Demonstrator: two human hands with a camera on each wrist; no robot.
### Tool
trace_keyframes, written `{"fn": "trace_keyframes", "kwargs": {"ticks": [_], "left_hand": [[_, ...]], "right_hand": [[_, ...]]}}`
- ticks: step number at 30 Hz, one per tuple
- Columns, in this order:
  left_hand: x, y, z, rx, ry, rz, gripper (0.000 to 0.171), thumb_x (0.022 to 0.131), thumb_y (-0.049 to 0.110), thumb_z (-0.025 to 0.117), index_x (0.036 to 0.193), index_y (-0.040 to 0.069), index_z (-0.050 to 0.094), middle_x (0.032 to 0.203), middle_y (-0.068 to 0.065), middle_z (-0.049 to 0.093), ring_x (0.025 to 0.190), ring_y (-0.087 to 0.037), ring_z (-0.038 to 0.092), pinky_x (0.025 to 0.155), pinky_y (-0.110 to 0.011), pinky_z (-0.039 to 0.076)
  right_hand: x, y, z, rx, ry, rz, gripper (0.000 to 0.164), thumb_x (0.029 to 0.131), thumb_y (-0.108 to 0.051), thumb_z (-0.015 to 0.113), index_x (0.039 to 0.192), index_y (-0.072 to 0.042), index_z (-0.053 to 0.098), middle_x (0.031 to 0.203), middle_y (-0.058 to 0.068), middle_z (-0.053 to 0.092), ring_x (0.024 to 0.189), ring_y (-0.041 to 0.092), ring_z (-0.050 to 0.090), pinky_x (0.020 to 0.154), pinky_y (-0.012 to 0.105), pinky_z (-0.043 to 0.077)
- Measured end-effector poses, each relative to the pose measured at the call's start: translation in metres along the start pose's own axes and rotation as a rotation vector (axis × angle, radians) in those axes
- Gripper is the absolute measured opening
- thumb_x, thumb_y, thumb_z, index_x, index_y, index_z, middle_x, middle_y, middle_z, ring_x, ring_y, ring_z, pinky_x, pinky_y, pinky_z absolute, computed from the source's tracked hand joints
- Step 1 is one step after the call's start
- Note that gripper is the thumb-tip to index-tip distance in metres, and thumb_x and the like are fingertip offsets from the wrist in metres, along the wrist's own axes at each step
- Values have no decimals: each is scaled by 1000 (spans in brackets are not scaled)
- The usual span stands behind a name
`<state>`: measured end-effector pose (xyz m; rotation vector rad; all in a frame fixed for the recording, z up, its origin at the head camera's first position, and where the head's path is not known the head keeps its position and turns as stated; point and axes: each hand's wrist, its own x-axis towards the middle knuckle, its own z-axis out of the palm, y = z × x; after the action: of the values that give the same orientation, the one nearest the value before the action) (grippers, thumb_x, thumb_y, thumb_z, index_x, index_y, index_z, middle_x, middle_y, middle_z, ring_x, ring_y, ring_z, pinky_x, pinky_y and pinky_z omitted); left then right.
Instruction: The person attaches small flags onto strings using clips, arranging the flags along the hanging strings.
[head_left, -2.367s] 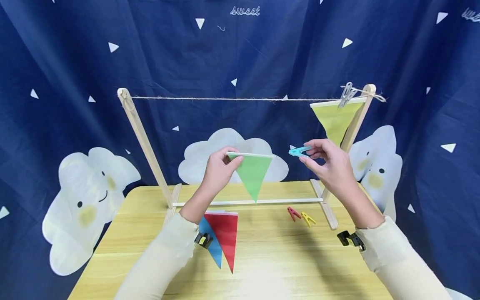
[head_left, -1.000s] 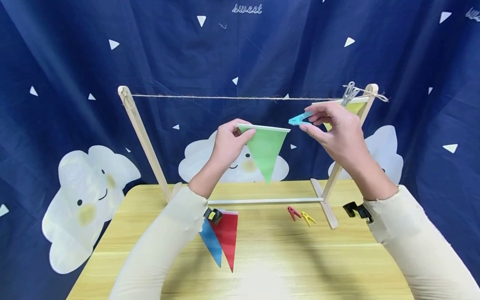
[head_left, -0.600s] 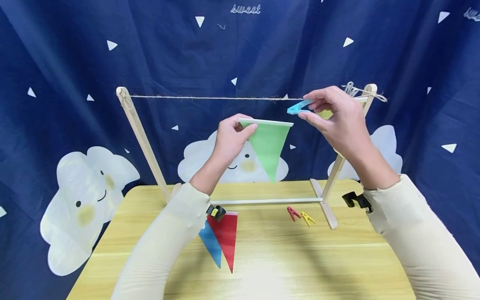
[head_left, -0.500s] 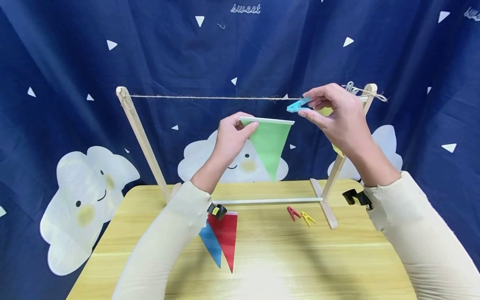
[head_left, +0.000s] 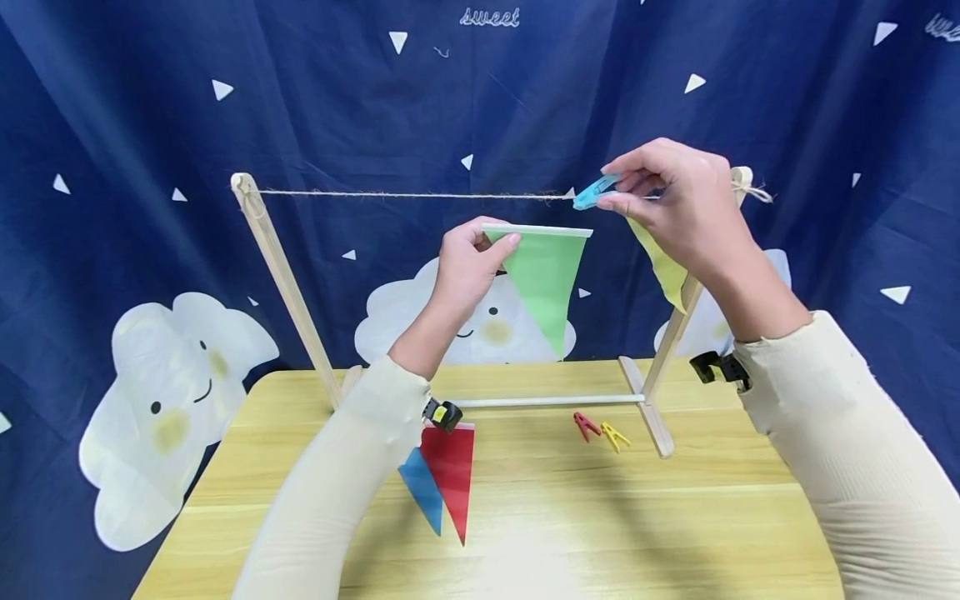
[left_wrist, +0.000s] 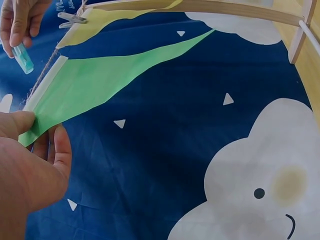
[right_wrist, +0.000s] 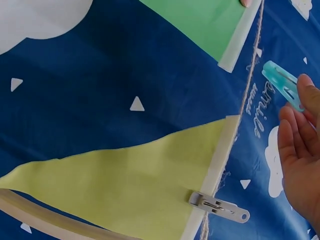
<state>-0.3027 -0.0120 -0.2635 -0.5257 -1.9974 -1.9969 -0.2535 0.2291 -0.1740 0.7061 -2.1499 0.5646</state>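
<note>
My left hand (head_left: 468,262) pinches a green triangular pennant (head_left: 551,279) by the left end of its white top strip. The pennant hangs point down, its strip a little below the twine (head_left: 390,196) in the head view. My right hand (head_left: 686,204) pinches a light-blue clothespin (head_left: 595,192) by its handles, its nose toward the left at about the twine's height. In the right wrist view the clothespin (right_wrist: 282,85) is apart from both twine and green pennant. A yellow pennant (right_wrist: 135,175) hangs on the twine, held by a grey clothespin (right_wrist: 217,206); my right hand partly hides it in the head view.
The twine runs between two wooden posts (head_left: 288,292) joined low down by a white rod (head_left: 551,401). On the wooden table (head_left: 637,525) lie a red clothespin (head_left: 587,427), a yellow clothespin (head_left: 615,437), a red pennant (head_left: 453,475) and a blue pennant (head_left: 424,492). A dark blue curtain (head_left: 337,100) hangs behind.
Both hands have risen toward the twine, the left bringing the green pennant up and rightward, the right lifting the light-blue clothespin to the twine's height.
</note>
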Motion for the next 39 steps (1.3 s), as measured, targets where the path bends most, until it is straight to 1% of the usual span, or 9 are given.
{"fn": "trace_keyframes", "kwargs": {"ticks": [6,9,15,19,25,29,32,36,39], "left_hand": [[3,1,2,-19,6,-2,13,95,8,74,106,1,74,90,-5,72,76,-10,65,70,-25,57],[5,2,4,-42,5,-7,13,95,7,73,106,1,74,90,-4,72,76,-10,64,69,-23,55],[7,1,7,-63,15,1,13,95,7,74,106,1,73,87,-1,71,73,-10,62,67,-22,53],[8,2,8,-56,23,6,13,95,7,74,106,1,73,86,-1,71,72,-10,61,67,-22,53],[10,3,11,-53,36,-3,13,95,8,73,106,1,73,85,-2,71,72,-10,62,73,-33,58],[10,5,13,-54,34,-9,14,96,9,72,108,1,73,85,-2,71,72,-9,62,74,-35,58],[11,5,15,-53,35,-5,16,96,9,72,109,0,73,85,-1,71,71,-9,62,75,-37,58],[12,4,16,-53,49,-7,16,96,9,73,108,-1,73,81,1,69,70,-9,61,72,-34,57],[14,5,17,-58,60,-21,15,96,9,73,108,0,73,80,3,68,69,-9,60,67,-28,55]], "right_hand": [[11,2,-5,-64,-42,16,26,86,-17,84,108,-4,79,95,9,77,76,-23,47,77,1,42],[17,2,-6,-68,-65,36,25,86,-18,83,108,-5,80,95,9,78,74,-23,48,75,0,42],[26,3,-6,-75,-102,55,25,87,-21,83,109,-9,81,96,7,79,75,-24,49,74,-1,42],[28,4,-4,-91,-123,71,26,88,-23,82,111,-11,81,98,6,79,75,-21,51,75,-1,42],[32,4,-3,-123,-136,59,23,90,-22,81,110,-11,82,100,6,79,76,-15,51,73,0,40],[34,4,-3,-134,-147,47,22,90,-23,80,108,-11,82,100,6,79,76,-11,53,71,1,40],[36,4,-2,-138,-154,29,21,90,-22,81,107,-11,82,98,6,80,76,-13,52,70,3,40],[38,4,0,-138,-160,4,20,89,-20,81,106,-10,82,96,6,80,74,-18,49,70,3,40],[40,3,2,-138,-172,-1,20,89,-19,82,106,-9,82,96,6,80,75,-14,52,71,3,40]]}}
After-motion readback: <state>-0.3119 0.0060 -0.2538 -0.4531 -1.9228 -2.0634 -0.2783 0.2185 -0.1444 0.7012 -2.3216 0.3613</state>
